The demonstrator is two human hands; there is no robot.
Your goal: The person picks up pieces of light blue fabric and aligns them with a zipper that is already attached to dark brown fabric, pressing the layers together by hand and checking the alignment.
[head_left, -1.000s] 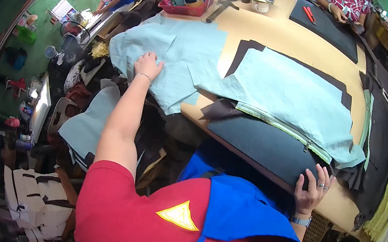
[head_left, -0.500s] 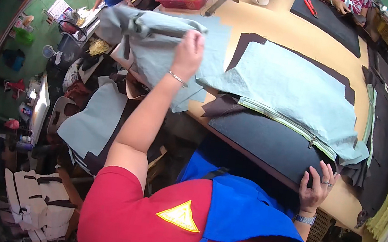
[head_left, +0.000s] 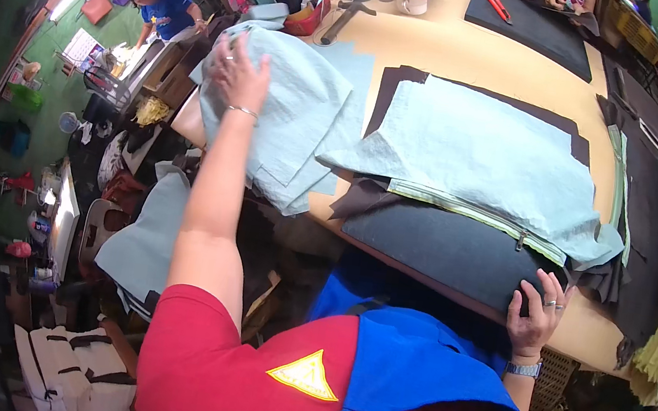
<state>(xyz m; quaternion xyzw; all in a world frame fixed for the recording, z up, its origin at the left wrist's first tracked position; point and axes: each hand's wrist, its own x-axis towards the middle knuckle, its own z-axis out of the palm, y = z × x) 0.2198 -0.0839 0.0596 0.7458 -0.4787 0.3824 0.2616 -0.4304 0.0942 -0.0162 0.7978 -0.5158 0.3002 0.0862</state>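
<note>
Left hand (head_left: 240,76), fingers spread, rests on the leftmost tabletop cloth (head_left: 306,98); even pressure should limit creases. Right hand (head_left: 535,316), fingers loosely open, touches the near board (head_left: 439,252).

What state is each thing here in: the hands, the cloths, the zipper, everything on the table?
Left hand: fingers spread, on the loose cloth
Loose cloth: rumpled
Right hand: fingers bent, touching the black board near its corner
Black board: flat, partly covered
Zippered cloth: spread out, wrinkled
Zipper: slider near right end; open or shut unclear
Hammer: lying down
Mug: upright
</note>
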